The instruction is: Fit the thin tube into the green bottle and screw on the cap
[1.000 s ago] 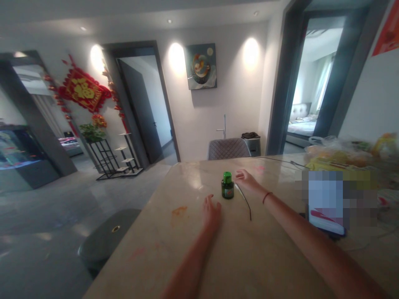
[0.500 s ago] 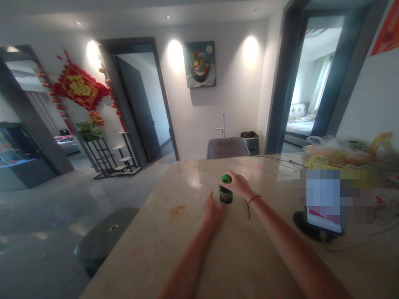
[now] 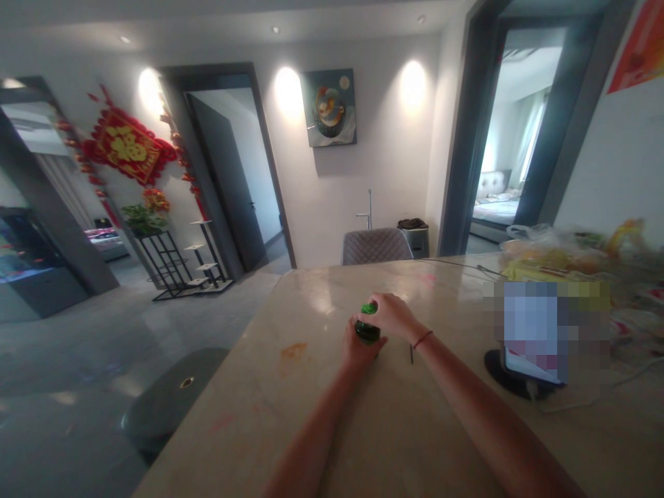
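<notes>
A small dark green jar [image 3: 367, 333] with a bright green lid [image 3: 369, 308] stands upright on the stone-look table. My left hand [image 3: 357, 347] is wrapped around the lower body of the jar, its thumb on the near right side. From above and the right, my right hand [image 3: 393, 315] grips the lid with its fingers bent over the top. Both hands hide much of the jar, and its contents cannot be made out. A thin black stick-like piece [image 3: 411, 354] lies on the table beside my right wrist.
At the right, a phone [image 3: 534, 366] leans on a round black stand [image 3: 496, 372] with a white cable. Plastic bags [image 3: 550, 245] are heaped behind it. A quilted chair [image 3: 377, 247] stands across the table [image 3: 249, 436]; a dark green stool [image 3: 173, 394] is on the left.
My left hand has moved up from beside the jar and closed around its body. The jar has shifted slightly left, with my right hand still on its lid.
</notes>
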A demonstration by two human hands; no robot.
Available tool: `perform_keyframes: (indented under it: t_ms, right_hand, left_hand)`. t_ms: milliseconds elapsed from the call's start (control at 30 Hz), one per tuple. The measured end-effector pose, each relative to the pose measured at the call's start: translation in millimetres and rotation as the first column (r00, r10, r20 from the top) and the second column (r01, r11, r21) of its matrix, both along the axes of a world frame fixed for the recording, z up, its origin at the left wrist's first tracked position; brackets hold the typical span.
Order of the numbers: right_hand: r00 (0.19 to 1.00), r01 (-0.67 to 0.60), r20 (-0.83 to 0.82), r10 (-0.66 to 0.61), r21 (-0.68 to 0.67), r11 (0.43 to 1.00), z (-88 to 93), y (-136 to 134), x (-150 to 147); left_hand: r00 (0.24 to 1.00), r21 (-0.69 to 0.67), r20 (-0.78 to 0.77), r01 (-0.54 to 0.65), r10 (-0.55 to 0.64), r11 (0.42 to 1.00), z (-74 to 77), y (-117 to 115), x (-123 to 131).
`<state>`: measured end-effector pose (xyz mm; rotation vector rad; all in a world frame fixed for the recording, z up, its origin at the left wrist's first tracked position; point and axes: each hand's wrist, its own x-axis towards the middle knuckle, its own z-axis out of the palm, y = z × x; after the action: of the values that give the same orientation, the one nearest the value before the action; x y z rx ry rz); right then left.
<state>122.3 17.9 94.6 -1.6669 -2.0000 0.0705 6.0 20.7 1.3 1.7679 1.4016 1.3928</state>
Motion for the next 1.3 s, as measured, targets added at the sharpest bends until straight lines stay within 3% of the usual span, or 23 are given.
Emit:
perform_keyframes:
  t_ms: [233, 433, 600, 700, 867, 933, 1100, 1300]
  right_hand:
    - [0.986, -0.063, -0.160, 0.055, -0.045, 0.997, -2.3, 4.0, 0.0]
    - [0.986, -0.093, -0.140, 0.088, -0.034, 0.995, 0.4, 3.7, 2.4]
    - [0.964, -0.223, -0.162, 0.211, -0.062, 0.973, 2.8, 3.7, 10.9]
    - [0.908, -0.366, -0.252, 0.334, -0.092, 0.926, 2.5, 4.6, 18.7]
    - [0.726, -0.611, -0.462, 0.509, -0.093, 0.786, -2.1, 7.0, 30.0]
    - [0.729, -0.582, -0.491, 0.477, -0.078, 0.810, -5.4, 9.1, 29.2]
    - [0.891, -0.324, -0.358, 0.279, -0.071, 0.944, -9.0, 14.2, 19.4]
    - [0.856, -0.446, -0.317, 0.408, -0.053, 0.894, -2.8, 9.0, 21.7]
  left_hand:
    - [0.997, 0.072, -0.007, -0.081, 0.082, 0.994, 6.0, -6.1, -5.3]
    - [0.990, 0.137, -0.082, -0.100, 0.112, 0.985, 4.1, -6.5, -10.5]
    - [0.986, 0.141, -0.125, -0.096, 0.114, 0.985, 3.8, -6.8, -9.5]
    - [0.983, 0.118, -0.144, -0.095, 0.112, 0.988, 4.8, -8.3, -9.7]
    - [0.989, 0.107, -0.103, -0.096, 0.108, 0.990, 5.8, -10.0, -10.2]
    - [0.988, 0.113, -0.108, -0.095, 0.108, 0.989, 5.3, -9.6, -10.2]
    - [0.987, 0.108, -0.121, -0.090, 0.102, 0.990, 3.3, -7.4, -10.1]
    - [0.982, 0.100, -0.145, -0.110, 0.124, 0.989, 3.9, -8.3, -9.9]
